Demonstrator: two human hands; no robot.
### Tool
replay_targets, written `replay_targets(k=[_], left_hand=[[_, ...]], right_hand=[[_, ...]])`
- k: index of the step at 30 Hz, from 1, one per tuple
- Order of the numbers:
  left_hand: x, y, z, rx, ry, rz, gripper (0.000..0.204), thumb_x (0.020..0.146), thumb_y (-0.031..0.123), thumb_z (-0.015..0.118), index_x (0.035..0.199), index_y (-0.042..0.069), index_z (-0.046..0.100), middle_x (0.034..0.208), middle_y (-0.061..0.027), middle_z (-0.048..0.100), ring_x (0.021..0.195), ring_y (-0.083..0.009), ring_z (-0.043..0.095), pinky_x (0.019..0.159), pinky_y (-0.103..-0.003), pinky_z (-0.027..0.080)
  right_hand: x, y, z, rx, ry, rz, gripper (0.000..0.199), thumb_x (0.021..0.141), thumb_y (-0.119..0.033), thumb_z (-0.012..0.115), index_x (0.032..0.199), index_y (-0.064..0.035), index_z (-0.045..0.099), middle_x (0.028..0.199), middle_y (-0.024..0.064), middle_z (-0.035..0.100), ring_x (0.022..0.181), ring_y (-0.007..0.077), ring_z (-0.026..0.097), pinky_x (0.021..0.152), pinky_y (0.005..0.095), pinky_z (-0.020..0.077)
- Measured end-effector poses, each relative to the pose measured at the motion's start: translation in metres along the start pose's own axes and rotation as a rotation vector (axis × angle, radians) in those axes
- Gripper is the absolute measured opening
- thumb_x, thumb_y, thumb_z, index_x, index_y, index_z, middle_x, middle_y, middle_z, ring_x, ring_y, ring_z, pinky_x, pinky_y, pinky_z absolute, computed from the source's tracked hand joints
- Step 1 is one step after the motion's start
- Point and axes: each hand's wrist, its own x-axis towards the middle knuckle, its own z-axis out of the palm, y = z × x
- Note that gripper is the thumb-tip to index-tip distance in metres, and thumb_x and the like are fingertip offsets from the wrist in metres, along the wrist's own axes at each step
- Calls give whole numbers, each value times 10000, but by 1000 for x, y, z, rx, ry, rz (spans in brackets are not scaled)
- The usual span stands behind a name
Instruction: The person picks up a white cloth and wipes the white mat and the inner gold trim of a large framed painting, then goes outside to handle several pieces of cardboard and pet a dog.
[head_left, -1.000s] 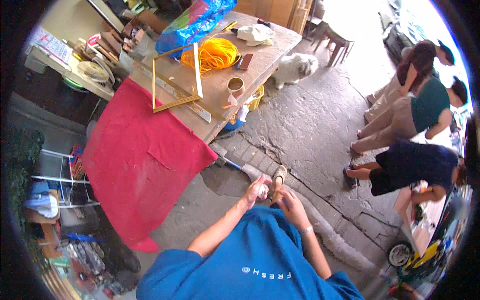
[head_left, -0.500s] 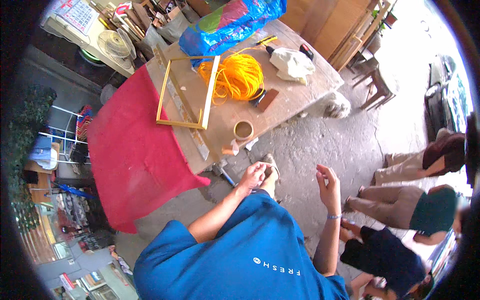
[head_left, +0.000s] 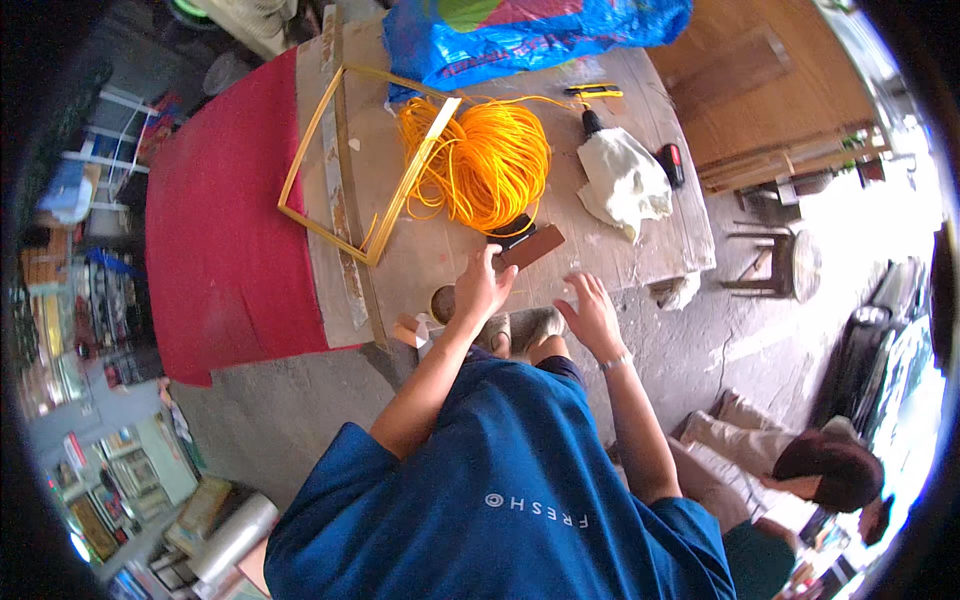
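Both hands (head_left: 535,305) now at table edge (head_left: 640,275), left touching cup (head_left: 445,303)

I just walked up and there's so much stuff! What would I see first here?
The big tangle of bright orange cord in the middle of the wooden table jumps out first. Left of it stands a thin yellow frame, beside a red cloth over the table's left end, and a shiny blue bag lies at the far edge. The left hand and right hand reach toward the table's near edge.
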Motion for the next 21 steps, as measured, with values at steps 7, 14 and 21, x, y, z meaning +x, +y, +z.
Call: replay_targets(k=[7, 14, 21], left_hand=[[39, -1, 28, 179, 94, -42, 587, 772, 196, 738, 1258, 69, 435, 1193, -170, 545, 1001, -360, 616, 760, -470, 527], [7, 45, -25, -84, 457, -39, 514, 745, 167, 770, 1188, 61, 532, 1014, -100, 635, 790, -262, 646, 657, -365, 523], [-16, 80, -18, -1413, 596, -483, 474, 876, 368, 579, 1221, 48, 521, 975, -117, 643, 795, -200, 619, 697, -305, 504]], right_hand=[[115, 47, 20, -176, -234, -348, 597, 744, -206, 740, 1263, -69, 479, 1306, 143, 490, 1237, 335, 446, 1049, 461, 336], [102, 94, -33, -51, -558, -238, 594, 729, -240, 752, 1233, -103, 471, 1158, 178, 566, 1088, 334, 557, 907, 452, 457], [110, 82, -81, 567, -403, -58, 511, 893, -248, 682, 1263, -20, 413, 970, 113, 604, 751, 112, 597, 627, 267, 492]])
